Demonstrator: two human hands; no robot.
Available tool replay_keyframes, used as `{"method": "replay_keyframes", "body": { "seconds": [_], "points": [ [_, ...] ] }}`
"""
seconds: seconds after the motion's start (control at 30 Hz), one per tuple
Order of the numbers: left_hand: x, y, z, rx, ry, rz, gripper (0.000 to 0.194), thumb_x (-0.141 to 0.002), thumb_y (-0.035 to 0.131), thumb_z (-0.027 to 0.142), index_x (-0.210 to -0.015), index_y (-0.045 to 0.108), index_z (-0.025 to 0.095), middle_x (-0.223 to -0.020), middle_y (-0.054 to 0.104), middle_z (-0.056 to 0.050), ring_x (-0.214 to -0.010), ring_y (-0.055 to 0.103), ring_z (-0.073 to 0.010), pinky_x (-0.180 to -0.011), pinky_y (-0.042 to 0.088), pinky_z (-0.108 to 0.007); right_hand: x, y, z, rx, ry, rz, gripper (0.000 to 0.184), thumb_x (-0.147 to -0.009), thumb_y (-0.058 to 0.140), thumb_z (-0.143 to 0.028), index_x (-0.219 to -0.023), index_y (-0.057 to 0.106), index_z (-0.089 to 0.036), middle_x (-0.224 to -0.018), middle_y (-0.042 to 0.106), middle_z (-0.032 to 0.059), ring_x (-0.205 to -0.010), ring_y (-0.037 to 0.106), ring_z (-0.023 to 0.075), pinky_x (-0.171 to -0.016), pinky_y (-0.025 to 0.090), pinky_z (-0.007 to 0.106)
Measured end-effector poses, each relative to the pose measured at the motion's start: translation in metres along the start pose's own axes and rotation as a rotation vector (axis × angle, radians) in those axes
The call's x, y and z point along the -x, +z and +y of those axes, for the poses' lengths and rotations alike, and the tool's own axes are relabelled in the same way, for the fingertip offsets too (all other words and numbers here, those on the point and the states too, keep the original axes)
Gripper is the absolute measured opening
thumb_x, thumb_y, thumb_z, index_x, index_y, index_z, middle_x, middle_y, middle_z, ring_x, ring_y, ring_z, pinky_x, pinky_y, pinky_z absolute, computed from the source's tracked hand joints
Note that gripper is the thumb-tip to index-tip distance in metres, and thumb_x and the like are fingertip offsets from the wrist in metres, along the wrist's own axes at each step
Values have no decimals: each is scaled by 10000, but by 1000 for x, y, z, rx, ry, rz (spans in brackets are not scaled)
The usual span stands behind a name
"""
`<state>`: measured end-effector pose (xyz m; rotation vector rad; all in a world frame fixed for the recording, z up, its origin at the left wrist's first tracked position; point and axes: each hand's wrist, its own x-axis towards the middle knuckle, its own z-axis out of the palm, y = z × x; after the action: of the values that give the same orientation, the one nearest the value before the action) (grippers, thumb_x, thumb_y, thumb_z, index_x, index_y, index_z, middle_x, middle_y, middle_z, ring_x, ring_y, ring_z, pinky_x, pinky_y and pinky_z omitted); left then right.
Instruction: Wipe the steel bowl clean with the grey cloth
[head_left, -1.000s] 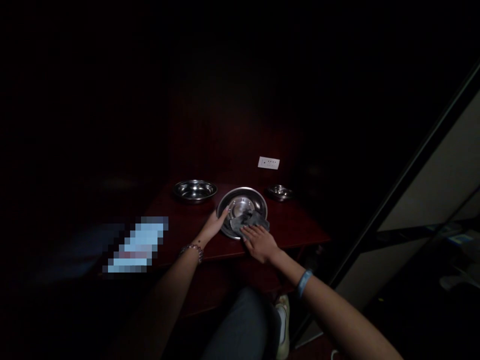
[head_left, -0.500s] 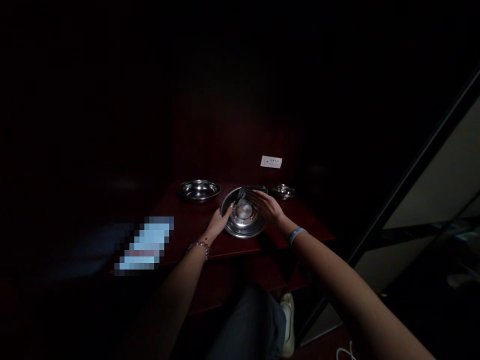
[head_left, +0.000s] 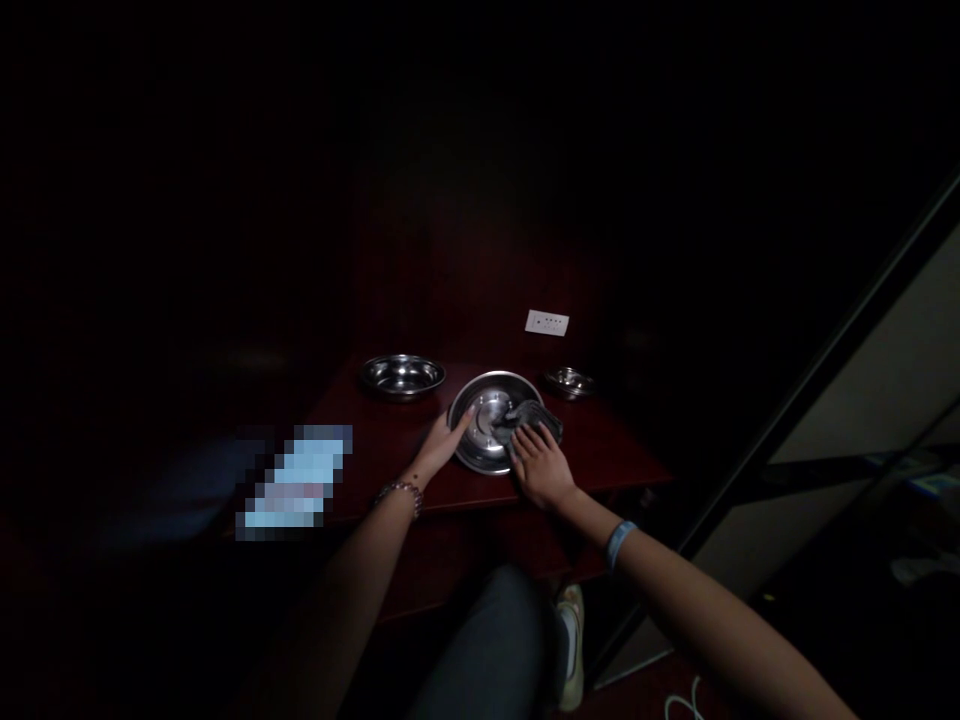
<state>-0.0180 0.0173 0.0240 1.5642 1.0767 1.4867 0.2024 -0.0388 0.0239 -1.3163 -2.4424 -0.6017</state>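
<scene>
A shiny metal basin (head_left: 487, 462) is tilted toward me over the dark red shelf. My left hand (head_left: 437, 445) grips its left rim, thumb on the inside and the other fingers hidden behind. My right hand (head_left: 541, 465) presses a dark grey cloth (head_left: 529, 415) against the basin's right inner side, its fingers laid over the cloth. Part of the cloth hangs over the right rim.
Another metal basin (head_left: 403, 378) stands at the back left of the shelf (head_left: 360, 460). A smaller metal bowl (head_left: 570, 383) is at the back right, below a white wall socket (head_left: 547, 323). A blurred-out bright patch lies at the left.
My right hand has moved the cloth from the basin's upper part down along its right side. My left hand keeps its hold on the rim.
</scene>
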Motion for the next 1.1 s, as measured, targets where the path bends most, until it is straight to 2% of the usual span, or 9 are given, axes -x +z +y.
{"method": "replay_keyframes", "body": {
  "seconds": [0.13, 0.27, 0.5, 0.6, 0.67, 0.73, 0.87, 0.97, 1.1],
  "points": [
    [0, 2, 0, -4, 21, 19, 647, -835, 579, 639, -1200, 660, 112, -1248, 706, -169, -1193, 651, -293, -1081, 469, -409, 8, 6, -42, -138, 110, -57, 496, -1046, 314, -318, -1457, 509, -119, -1498, 515, 110, -1453, 392, 270, -1238, 206, 504],
    [-2, 2, -3, -2, 32, 37, 652, -792, 614, 655, -1149, 673, 113, -1202, 724, -170, -1138, 678, -287, -1045, 500, -412, -3, 12, -69, -289, 195, -105, 517, -1049, 268, -305, -1499, 449, -128, -1541, 457, 103, -1469, 367, 246, -1242, 192, 495],
    [0, -1, 0, -17, 16, 7, 599, -694, 722, 619, -1035, 706, 126, -1094, 758, -161, -1054, 706, -303, -967, 542, -418, -33, 24, -83, -694, 287, -168, 550, -1048, 195, -300, -1536, 382, -129, -1597, 367, 104, -1496, 313, 209, -1246, 175, 469],
    [1, -2, 0, -16, 12, 0, 613, -677, 732, 631, -1027, 715, 128, -1056, 767, -150, -1040, 709, -313, -961, 544, -424, -42, 29, -81, -1062, 384, -135, 513, -1028, 295, -343, -1475, 483, -176, -1579, 414, 74, -1499, 304, 196, -1257, 103, 457],
    [1, -3, -2, -7, 11, -3, 657, -669, 735, 644, -1071, 713, 125, -1073, 765, -153, -1084, 694, -322, -992, 529, -425, -46, 29, -77, -1339, 474, -104, 498, -1014, 338, -417, -1408, 551, -200, -1520, 504, 63, -1466, 370, 194, -1248, 154, 456],
    [0, -4, -5, 6, -9, -10, 700, -690, 700, 676, -1118, 705, 122, -1120, 754, -162, -1140, 673, -330, -1029, 507, -424, -48, 26, -72, -1604, 545, -101, 501, -1002, 347, -465, -1337, 595, -187, -1410, 610, 78, -1381, 493, 194, -1207, 281, 444],
    [-2, -7, -10, 9, -73, 8, 758, -786, 519, 758, -1156, 694, 120, -1192, 731, -172, -1179, 657, -324, -1049, 495, -414, -47, 10, -57, -2090, 624, -130, 391, -964, 419, -422, -1130, 663, -166, -1069, 757, 92, -1104, 691, 200, -1060, 484, 398],
    [-2, -8, -8, -18, -93, 38, 750, -842, 440, 746, -1194, 681, 129, -1218, 723, -161, -1195, 651, -307, -1060, 486, -403, -40, -1, -47, -2120, 632, -58, 383, -963, 373, -381, -1093, 658, -160, -1017, 767, 104, -1038, 714, 210, -985, 543, 396],
    [1, -8, -3, -30, -107, 52, 735, -893, 383, 719, -1227, 669, 130, -1221, 722, -158, -1198, 651, -290, -1055, 487, -384, -25, -9, -39, -1831, 581, 28, 588, -1003, 172, -379, -1365, 525, -78, -1376, 621, 174, -1256, 614, 226, -1014, 521, 423]
  ]
}}
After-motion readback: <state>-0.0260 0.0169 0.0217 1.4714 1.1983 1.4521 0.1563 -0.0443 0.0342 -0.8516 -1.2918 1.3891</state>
